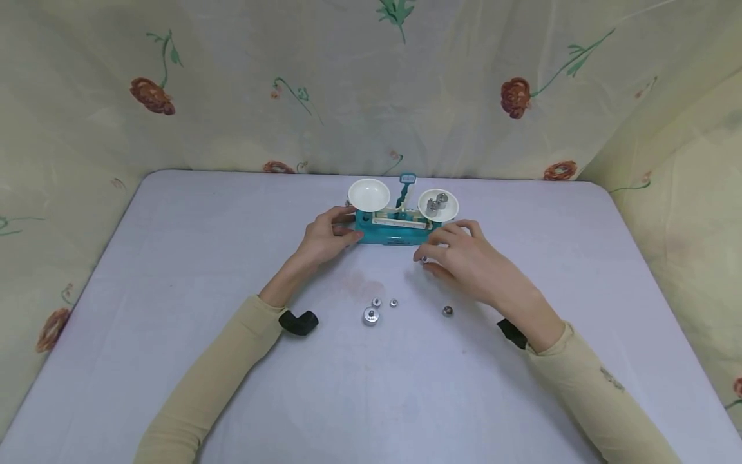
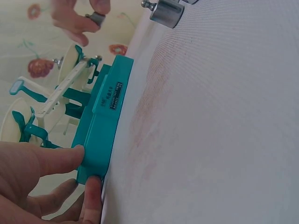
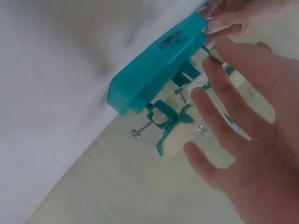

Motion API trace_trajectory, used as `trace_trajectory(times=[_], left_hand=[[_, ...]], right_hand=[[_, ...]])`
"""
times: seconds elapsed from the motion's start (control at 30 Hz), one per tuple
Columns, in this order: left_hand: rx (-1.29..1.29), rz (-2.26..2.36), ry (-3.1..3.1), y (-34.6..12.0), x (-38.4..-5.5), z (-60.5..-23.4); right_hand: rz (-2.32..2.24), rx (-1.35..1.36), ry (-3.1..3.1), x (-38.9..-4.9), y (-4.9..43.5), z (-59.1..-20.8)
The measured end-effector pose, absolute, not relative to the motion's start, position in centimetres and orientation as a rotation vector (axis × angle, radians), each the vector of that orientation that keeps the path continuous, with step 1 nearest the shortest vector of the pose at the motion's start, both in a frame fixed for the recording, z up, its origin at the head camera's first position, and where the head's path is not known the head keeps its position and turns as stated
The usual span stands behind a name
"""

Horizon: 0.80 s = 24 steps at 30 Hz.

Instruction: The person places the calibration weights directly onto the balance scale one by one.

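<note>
A teal balance scale [image 1: 400, 236] with two white pans stands toward the back of the table. My left hand [image 1: 326, 238] grips the left end of its base [image 2: 105, 116], thumb and fingers on the teal plastic. In front of the scale's right end, my right hand [image 1: 471, 263] pinches a small metal weight [image 2: 97, 18] between thumb and index finger, its other fingers spread. The right pan [image 1: 425, 211] carries several metal weights [image 1: 442, 198]; nothing lies in the left pan [image 1: 369, 194].
Nearer the front, a large metal weight [image 1: 371, 316] stands close to two smaller ones, a weight [image 1: 377, 301] behind it and a tiny weight [image 1: 394, 303] to its right. Another weight [image 1: 447, 311] stands farther right. A flowered curtain [image 1: 336, 84] hangs behind the white table [image 1: 232, 212].
</note>
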State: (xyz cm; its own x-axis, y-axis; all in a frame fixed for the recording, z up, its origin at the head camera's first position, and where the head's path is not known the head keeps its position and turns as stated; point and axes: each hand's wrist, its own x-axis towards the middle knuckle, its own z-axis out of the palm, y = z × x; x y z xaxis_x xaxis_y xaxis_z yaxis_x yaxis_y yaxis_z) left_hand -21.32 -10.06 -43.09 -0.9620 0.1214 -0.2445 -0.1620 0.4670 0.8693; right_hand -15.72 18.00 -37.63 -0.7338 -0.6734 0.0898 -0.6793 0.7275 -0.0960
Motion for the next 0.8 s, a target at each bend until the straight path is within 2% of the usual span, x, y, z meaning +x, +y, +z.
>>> trace_trajectory(times=[0.8], left_hand=[[-0.023,1.504,2.427,-10.2,-21.4,-43.2]], right_hand=[[0.210,1.022,-2.863,-16.2,18.8,-36.1]])
